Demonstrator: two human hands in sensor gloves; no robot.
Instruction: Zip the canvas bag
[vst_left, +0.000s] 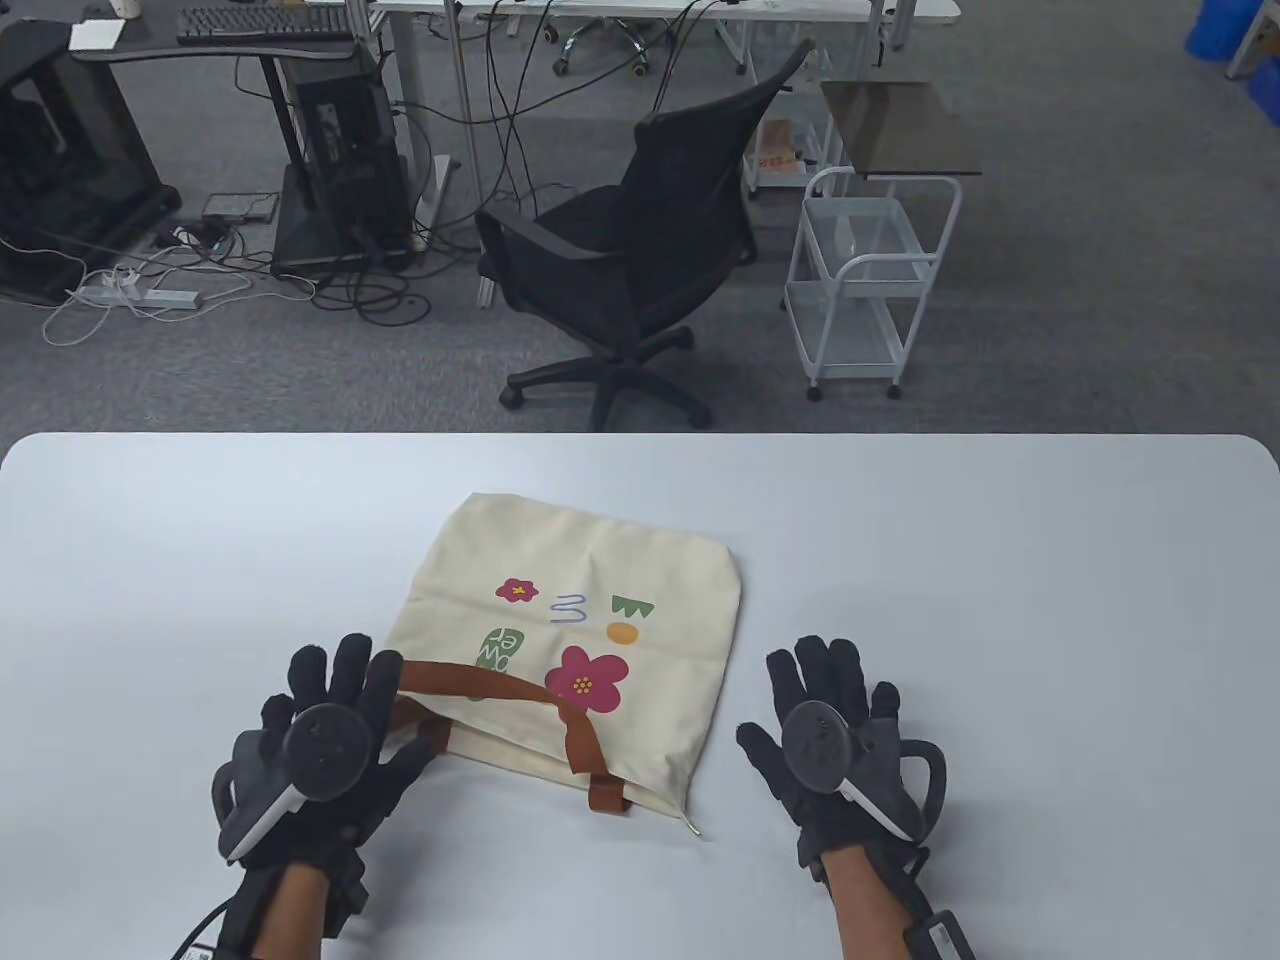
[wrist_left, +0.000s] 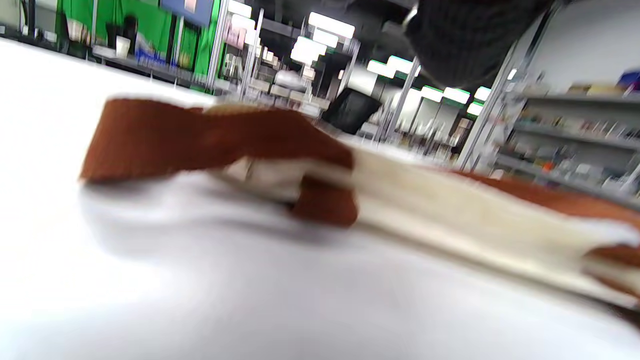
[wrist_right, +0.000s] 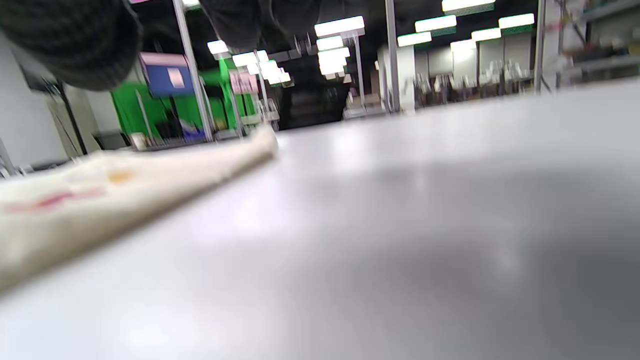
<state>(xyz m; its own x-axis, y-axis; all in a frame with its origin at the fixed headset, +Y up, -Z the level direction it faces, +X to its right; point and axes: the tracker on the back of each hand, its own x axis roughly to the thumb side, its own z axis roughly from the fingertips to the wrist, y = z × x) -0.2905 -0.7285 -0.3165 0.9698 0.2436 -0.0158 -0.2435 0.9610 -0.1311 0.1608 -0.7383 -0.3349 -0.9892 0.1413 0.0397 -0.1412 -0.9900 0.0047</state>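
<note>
Two gloved hands of mine: left hand spread, fingertips touching one of two brown webbing handles; right hand splayed, holding nothing, beside one cream canvas bag lying flat on the white table.

A white worktop with rounded corners fills the foreground. Beyond it lies grey carpet. A black office chair stands at centre, a white wire trolley to its right. At left, a dark desk holds a keyboard, with a computer tower and tangled cables beneath.
</note>
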